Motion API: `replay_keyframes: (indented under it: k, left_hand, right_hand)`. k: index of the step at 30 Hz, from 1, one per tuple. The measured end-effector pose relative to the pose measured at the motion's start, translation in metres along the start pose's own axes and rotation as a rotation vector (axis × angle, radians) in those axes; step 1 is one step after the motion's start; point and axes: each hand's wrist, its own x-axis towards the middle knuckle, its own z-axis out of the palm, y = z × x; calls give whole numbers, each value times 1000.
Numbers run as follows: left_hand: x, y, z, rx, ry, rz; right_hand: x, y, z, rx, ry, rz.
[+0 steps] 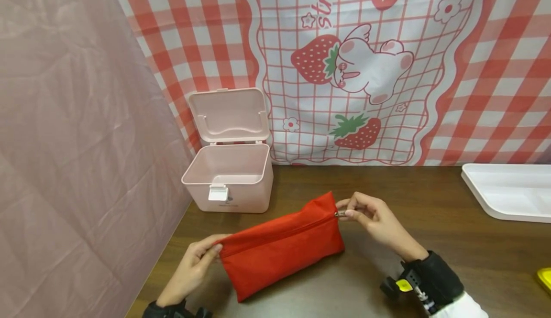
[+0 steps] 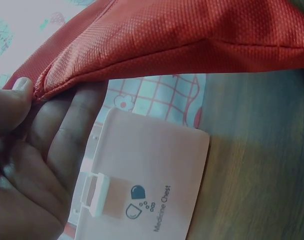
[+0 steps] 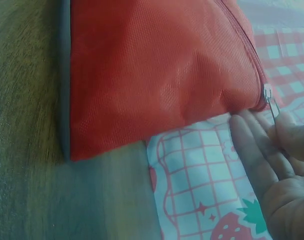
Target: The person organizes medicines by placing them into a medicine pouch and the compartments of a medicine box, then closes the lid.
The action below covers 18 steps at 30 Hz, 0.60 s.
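A red zippered fabric pouch (image 1: 284, 248) is held up at a slant over the table, its right end higher. My left hand (image 1: 193, 265) pinches its left top corner between thumb and fingers; the left wrist view shows the thumb on the red cloth (image 2: 156, 45). At the other end my right hand (image 1: 374, 220) pinches the metal zipper pull (image 3: 274, 107). The slider sits at the right end of the zipper, which looks closed along its length. What the pouch contains is hidden.
Behind the pouch stands a pink medicine chest (image 1: 234, 198) with its lid (image 1: 230, 115) raised. A white tray (image 1: 478, 191) lies at the far right, and a yellow object (image 1: 544, 277) is cut off by the right edge. A pink cloth (image 1: 86, 141) hangs at left.
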Motion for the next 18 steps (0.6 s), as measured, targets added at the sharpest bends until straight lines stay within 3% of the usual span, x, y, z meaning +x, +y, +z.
replay_keyframes:
  k: [8,18]
  left_hand:
    - [0,2,-2,-8,1,-21]
    - [1,1,-4,-18,26,37]
  right_hand:
    - [0,3,-3,92,-16,-18]
    - [-3,5,-2,107,-45,-30]
